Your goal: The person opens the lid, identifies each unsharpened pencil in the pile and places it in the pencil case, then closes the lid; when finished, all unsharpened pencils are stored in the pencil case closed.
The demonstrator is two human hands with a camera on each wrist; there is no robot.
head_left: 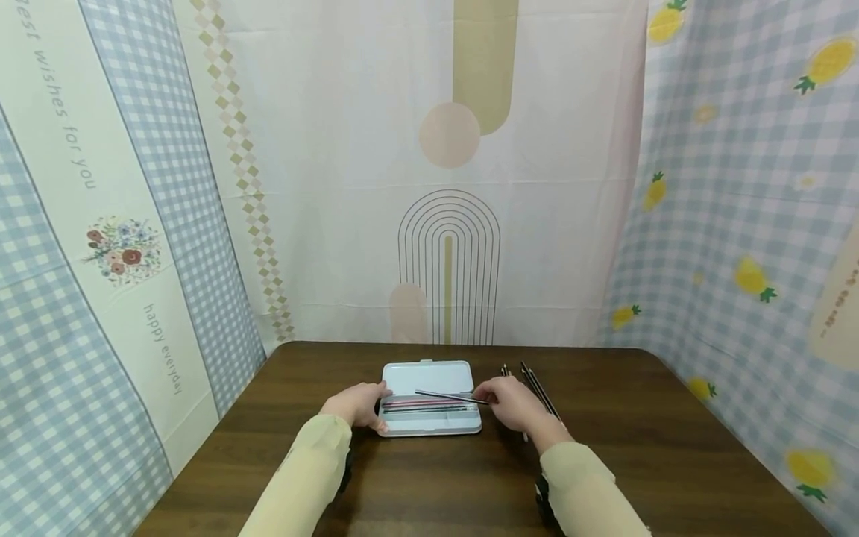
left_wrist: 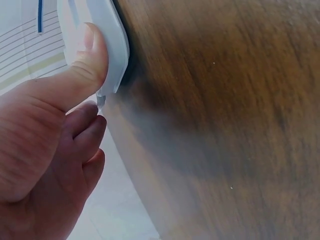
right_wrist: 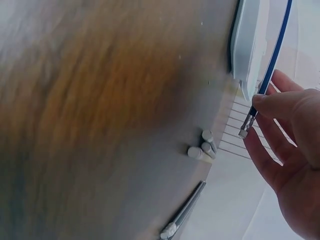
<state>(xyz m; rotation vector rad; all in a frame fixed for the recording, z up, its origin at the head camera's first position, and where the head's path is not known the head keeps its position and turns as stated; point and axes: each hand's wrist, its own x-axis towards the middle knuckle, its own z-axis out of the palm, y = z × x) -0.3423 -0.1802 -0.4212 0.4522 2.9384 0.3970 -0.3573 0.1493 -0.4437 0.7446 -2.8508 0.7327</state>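
Right hand [head_left: 513, 403]: pinching a blue pencil [right_wrist: 270, 70] near its eraser end, tip out over the open pencil case [head_left: 429, 380].
Left hand [head_left: 359, 405]: gripping the case's left edge, thumb on the rim.
Pencil handling: light, stiff, thin; I'd say it rolls easily, best held mid-shaft.
Look: slim dark-blue barrel, silver ferrule.
Nearby: more pencils [head_left: 537, 388] on the brown table [head_left: 637, 432], right of the case.

Table [head_left: 671, 447]: dark brown wood grain. Case [head_left: 429, 377]: white; pencils inside red, pink, dark green. Held pencil [right_wrist: 272, 60]: blue, silver ferrule. Loose pencils [head_left: 540, 391]: black. Sleeves [head_left: 590, 492]: pale yellow. Left backdrop [head_left: 54, 388]: blue-white gingham with florals; right backdrop [head_left: 738, 186]: gingham with yellow pineapples.
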